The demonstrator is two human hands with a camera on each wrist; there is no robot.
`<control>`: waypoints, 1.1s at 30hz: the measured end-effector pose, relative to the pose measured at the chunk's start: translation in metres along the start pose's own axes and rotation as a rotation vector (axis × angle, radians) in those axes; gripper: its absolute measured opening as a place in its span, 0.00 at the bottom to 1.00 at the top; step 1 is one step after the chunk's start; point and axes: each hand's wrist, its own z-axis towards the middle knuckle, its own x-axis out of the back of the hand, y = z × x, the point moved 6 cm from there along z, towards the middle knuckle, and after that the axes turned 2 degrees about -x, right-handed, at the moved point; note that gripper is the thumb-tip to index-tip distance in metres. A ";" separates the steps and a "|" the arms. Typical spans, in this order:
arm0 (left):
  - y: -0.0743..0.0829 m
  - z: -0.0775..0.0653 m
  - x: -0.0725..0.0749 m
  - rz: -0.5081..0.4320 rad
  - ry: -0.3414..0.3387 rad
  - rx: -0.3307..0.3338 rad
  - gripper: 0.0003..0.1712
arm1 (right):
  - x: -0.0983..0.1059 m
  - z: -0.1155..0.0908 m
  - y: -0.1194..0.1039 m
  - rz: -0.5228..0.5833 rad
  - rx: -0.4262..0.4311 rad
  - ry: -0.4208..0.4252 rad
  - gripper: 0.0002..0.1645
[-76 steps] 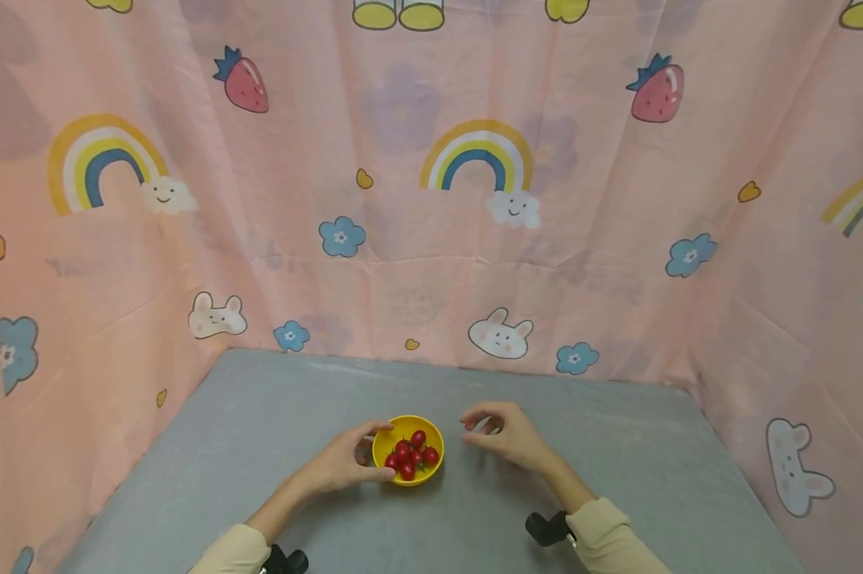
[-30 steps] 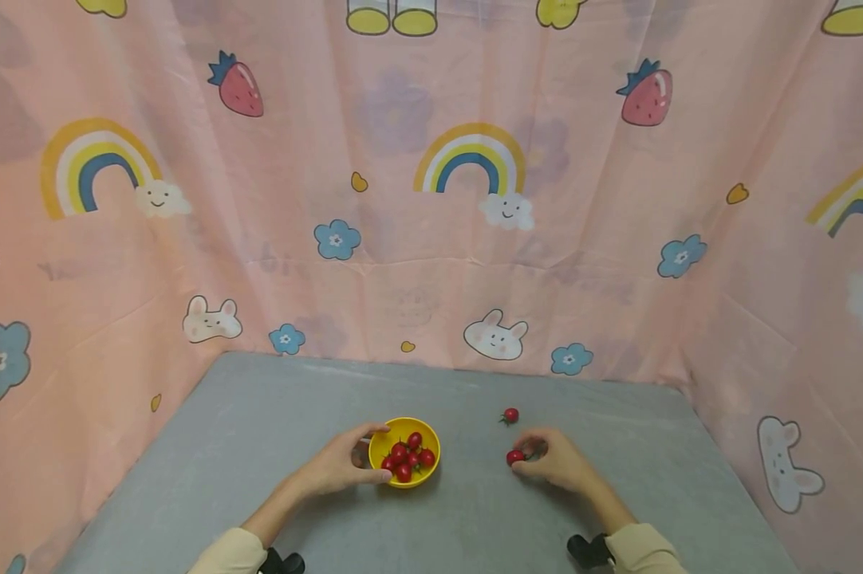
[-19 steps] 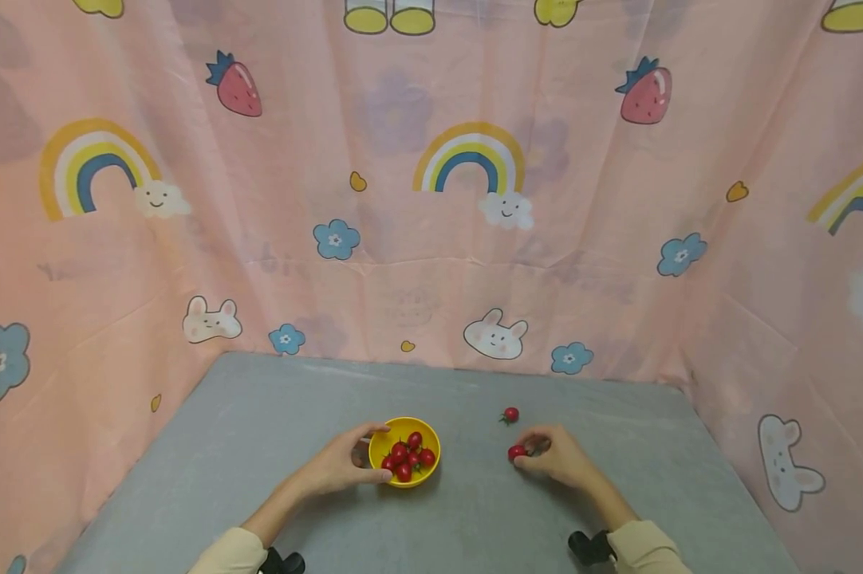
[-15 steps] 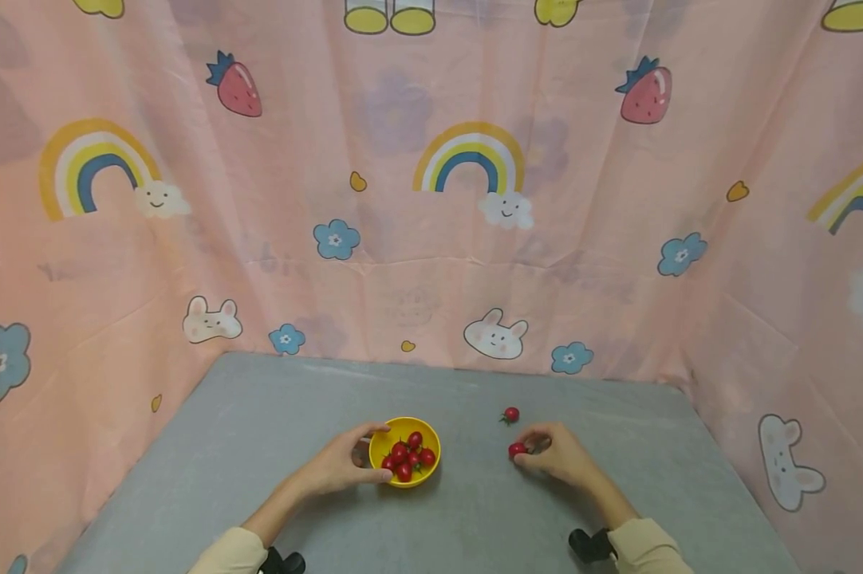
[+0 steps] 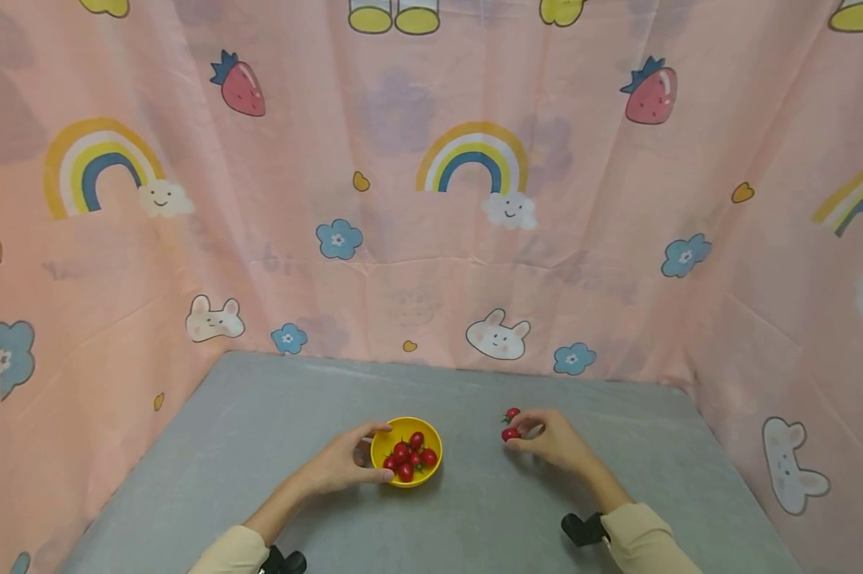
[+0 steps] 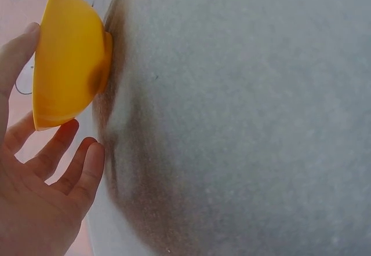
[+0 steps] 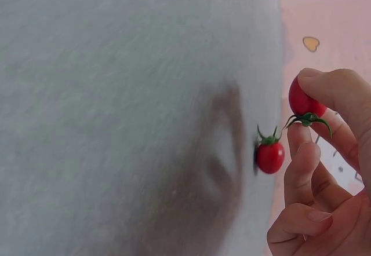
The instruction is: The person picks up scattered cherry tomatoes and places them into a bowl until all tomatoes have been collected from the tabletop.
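My left hand (image 5: 341,461) holds the side of a small yellow bowl (image 5: 380,470), with thumb and fingers at its rim. Several red cherry tomatoes (image 5: 405,472) lie inside the bowl. In the left wrist view, the yellow bowl (image 6: 69,59) appears from the side with its foot near the table. My right hand (image 5: 557,442) pinches a cherry tomato (image 5: 510,434) between thumb and fingers. The right wrist view shows this held tomato (image 7: 302,98) with its green stem end. Another cherry tomato (image 7: 270,157) rests on the table close beside the right fingers.
A grey cloth-like surface covers the table (image 5: 295,399). Pink printed curtain (image 5: 374,303) stands behind the table and along both sides. Black wrist cameras sit at the left wrist (image 5: 282,560) and right wrist (image 5: 582,529).
My right hand has moved from beside the bowl out to the right, taken hold of a cherry tomato, then carried it slightly left and farther back. The left hand stays on the bowl.
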 end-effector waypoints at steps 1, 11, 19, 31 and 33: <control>0.000 0.000 0.000 -0.001 0.000 -0.002 0.40 | 0.000 0.001 -0.001 -0.001 0.000 0.000 0.12; 0.002 0.000 -0.001 -0.003 0.003 -0.006 0.40 | -0.008 0.012 -0.020 -0.014 0.030 -0.016 0.12; 0.004 -0.001 0.000 -0.028 -0.001 -0.015 0.40 | -0.017 0.026 -0.029 -0.049 -0.028 -0.003 0.11; 0.006 -0.002 0.000 -0.045 0.005 -0.035 0.39 | -0.037 0.042 -0.052 -0.029 -0.014 -0.041 0.08; 0.006 -0.002 0.000 -0.047 0.005 -0.039 0.39 | -0.040 0.044 -0.055 -0.018 0.000 -0.048 0.08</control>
